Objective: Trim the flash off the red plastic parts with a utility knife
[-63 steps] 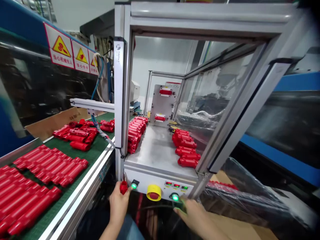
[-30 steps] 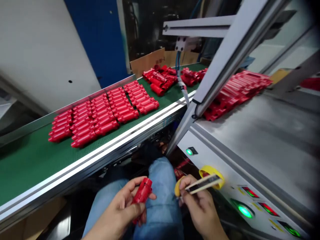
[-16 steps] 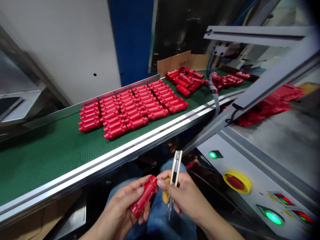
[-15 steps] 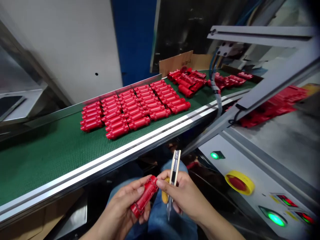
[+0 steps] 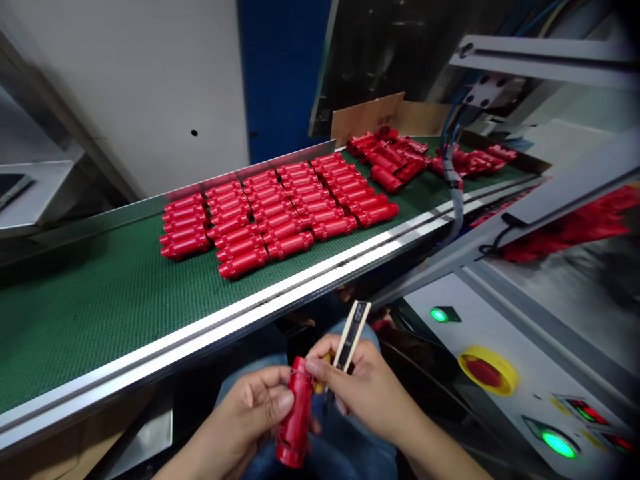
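Between my hands is a red plastic cylindrical part (image 5: pixel 295 423), nearly upright in the view, with a narrower ribbed end at the top. My left hand (image 5: pixel 255 417) is closed around its side, thumb across the front. My right hand (image 5: pixel 363 387) grips a utility knife (image 5: pixel 351 337) with a pale handle, pointing up past the fingers at its rear end; the blade end is mostly hidden below the hand. The right thumb and forefinger touch the part's top end. Something yellow (image 5: pixel 320 383) shows behind the right fingers, partly hidden.
Ahead, a green conveyor belt (image 5: pixel 115 293) carries rows of similar red parts (image 5: pixel 290 243) and a loose heap (image 5: pixel 390 157) beside cardboard (image 5: pixel 367 119). A metal frame (image 5: pixel 550 63) stands at right. A control panel with a yellow-ringed red button (image 5: pixel 487 370) lies below it.
The red part has been turned from a slant to nearly upright, showing a smoother side. The knife's blade, visible before, is now mostly hidden. The view has shifted slightly left.
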{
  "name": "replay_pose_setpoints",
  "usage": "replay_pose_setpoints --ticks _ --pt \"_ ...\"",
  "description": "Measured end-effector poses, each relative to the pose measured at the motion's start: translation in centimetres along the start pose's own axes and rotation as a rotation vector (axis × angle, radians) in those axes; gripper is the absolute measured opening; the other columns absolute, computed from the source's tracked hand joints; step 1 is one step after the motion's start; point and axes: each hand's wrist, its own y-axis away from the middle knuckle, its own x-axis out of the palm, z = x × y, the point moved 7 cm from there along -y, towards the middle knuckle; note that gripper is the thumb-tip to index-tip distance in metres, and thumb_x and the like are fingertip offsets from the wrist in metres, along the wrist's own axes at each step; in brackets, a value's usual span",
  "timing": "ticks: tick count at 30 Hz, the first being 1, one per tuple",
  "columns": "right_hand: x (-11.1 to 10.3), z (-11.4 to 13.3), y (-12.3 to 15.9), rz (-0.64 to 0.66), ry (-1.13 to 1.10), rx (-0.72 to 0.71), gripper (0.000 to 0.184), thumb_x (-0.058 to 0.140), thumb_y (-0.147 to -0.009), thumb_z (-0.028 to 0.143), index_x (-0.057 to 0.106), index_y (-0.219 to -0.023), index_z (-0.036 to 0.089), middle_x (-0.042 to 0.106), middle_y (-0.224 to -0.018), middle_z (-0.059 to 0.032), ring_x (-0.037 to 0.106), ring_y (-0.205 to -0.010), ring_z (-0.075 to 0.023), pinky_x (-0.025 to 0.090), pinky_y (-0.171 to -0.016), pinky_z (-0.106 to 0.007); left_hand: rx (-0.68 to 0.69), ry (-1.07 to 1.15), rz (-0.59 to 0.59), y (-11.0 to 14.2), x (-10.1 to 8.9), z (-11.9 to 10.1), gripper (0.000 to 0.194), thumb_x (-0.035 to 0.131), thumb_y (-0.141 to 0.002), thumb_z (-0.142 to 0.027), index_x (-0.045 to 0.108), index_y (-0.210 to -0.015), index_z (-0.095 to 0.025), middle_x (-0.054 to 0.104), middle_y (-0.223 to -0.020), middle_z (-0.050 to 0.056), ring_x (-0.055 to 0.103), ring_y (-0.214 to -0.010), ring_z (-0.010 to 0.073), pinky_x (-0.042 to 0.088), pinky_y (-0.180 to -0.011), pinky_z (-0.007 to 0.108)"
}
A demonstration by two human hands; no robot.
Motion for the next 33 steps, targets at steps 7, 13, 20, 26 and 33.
replay_pose_setpoints --ticks 7,13,20,26,33 --pt "-2.2 4.6 3.7 -0.334 0.366 -0.691 0.026 0.071 -0.091 0.013 0.077 -0.114 0.023 0.079 -0.108 -0.0034 0.075 -0.101 -0.0125 0.063 -0.091 -0.019 0.227 0.138 -0.207 -0.5 -0.8 -1.1 0.056 0.094 -0.071 -0.028 0.063 -0.118 -0.024 0.075 -0.093 0.005 0.076 -0.079 0.0243 0.057 -0.072 0.033" --pt "-0.8 3.5 5.2 -0.31 0.311 -0.745 0.029 0.075 -0.087 0.01 0.077 -0.113 0.023 0.077 -0.114 -0.0042 0.074 -0.103 -0.0148 0.064 -0.092 -0.023 0.314 0.115 -0.301 -0.6 -0.6 -1.2 0.052 0.095 -0.069 -0.027 0.058 -0.105 -0.024 0.069 -0.085 -0.002 0.066 -0.068 0.0151 0.055 -0.064 0.028" --pt "-0.2 3.7 5.0 -0.276 0.257 -0.81 0.037 0.066 -0.088 0.002 0.071 -0.121 0.019 0.076 -0.11 -0.0073 0.072 -0.094 -0.0157 0.063 -0.084 -0.028 0.349 0.07 -0.277 -0.5 -0.4 -1.2 0.054 0.094 -0.071 -0.026 0.054 -0.107 -0.022 0.07 -0.085 0.0 0.065 -0.068 0.0145 0.057 -0.066 0.029" --pt "0.4 4.1 5.4 -0.272 0.288 -0.88 0.042 0.064 -0.086 -0.004 0.069 -0.122 0.017 0.074 -0.11 -0.0085 0.07 -0.094 -0.0156 0.061 -0.083 -0.028 0.362 0.069 -0.244 -0.7 -0.6 -0.8 0.051 0.093 -0.074 -0.025 0.053 -0.106 -0.023 0.068 -0.085 -0.001 0.063 -0.07 0.0138 0.056 -0.065 0.027" --pt "0.7 4.0 5.6 -0.267 0.269 -0.892 0.048 0.064 -0.082 -0.008 0.068 -0.124 0.015 0.073 -0.111 -0.009 0.068 -0.095 -0.0154 0.061 -0.083 -0.028 0.399 0.071 -0.292 -0.5 -0.5 -0.9 0.053 0.095 -0.07 -0.026 0.055 -0.104 -0.022 0.067 -0.079 -0.002 0.062 -0.065 0.0115 0.053 -0.062 0.023"
